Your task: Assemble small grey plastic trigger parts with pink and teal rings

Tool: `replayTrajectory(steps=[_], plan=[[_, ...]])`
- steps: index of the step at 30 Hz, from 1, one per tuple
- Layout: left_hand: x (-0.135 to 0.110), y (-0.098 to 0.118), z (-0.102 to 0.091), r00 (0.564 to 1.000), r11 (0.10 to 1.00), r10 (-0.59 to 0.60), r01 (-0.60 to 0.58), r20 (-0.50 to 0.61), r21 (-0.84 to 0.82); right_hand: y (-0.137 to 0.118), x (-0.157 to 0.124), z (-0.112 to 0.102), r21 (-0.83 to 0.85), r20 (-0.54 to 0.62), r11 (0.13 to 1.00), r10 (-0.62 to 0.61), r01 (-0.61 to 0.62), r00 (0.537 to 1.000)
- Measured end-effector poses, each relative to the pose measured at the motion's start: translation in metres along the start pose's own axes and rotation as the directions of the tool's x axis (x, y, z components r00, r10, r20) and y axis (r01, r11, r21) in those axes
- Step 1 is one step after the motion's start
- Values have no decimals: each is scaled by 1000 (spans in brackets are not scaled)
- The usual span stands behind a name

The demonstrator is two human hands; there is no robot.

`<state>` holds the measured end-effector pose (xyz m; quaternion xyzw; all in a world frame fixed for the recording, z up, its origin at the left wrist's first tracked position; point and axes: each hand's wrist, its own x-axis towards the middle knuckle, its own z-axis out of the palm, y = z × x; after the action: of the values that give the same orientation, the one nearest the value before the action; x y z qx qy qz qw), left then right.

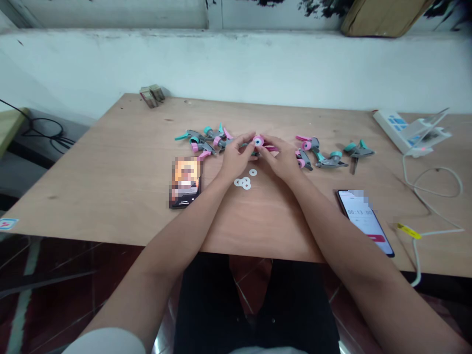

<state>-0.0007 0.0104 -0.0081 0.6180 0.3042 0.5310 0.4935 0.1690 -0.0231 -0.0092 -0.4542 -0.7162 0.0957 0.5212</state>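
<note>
My left hand (238, 156) and my right hand (279, 156) meet over the table, fingers closed around one trigger sprayer head (258, 139). Its round pink collar faces me, with a white ring visible in the opening. Most of its body is hidden behind my fingers. Several white ring washers (246, 183) lie on the wood just below my hands, some overlapping, with a single washer (252, 172) apart from them. Left of my hands is a pile of grey sprayer heads (206, 141) with pink or teal parts. More sprayer heads (331, 160) lie to the right.
A phone (185, 183) lies beside my left forearm; another phone (365, 219) showing a timer is by my right. A white power strip (400, 132) and its cable (416, 250) occupy the right side. Small bundled blocks (152, 95) stand at the back left, near the wall.
</note>
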Motion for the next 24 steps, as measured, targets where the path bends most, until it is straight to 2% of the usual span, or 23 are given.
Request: replayTrajectory(steps=[5,8,11,14,17,19,22,24], plan=[[-2,3,4,999,999,3,0,55,-52,-2,1,-4,0,27,1000,13,-13,1000],[-3,7,5,997,1000,-3,5,82,-14,-1,2,-9,-121,-1,992,38,-37,999],[-4,13,1,999,981,42,-44,13,191,7,4,-14,-316,-116,937,117,-148,986],[-2,18,-8,988,861,151,-117,-29,496,17,3,-17,-481,-151,843,192,-242,970],[-2,19,-16,988,684,155,-98,-13,723,21,2,-17,-586,-84,773,241,-244,967],[-3,18,-18,994,577,104,-39,-27,816,16,3,-18,-602,-42,773,222,-202,974],[-6,18,-18,999,494,34,13,-35,869,4,6,-21,-497,93,865,133,-70,987],[-7,18,-17,999,492,24,11,-26,871,-4,8,-21,-342,289,940,100,5,952]])
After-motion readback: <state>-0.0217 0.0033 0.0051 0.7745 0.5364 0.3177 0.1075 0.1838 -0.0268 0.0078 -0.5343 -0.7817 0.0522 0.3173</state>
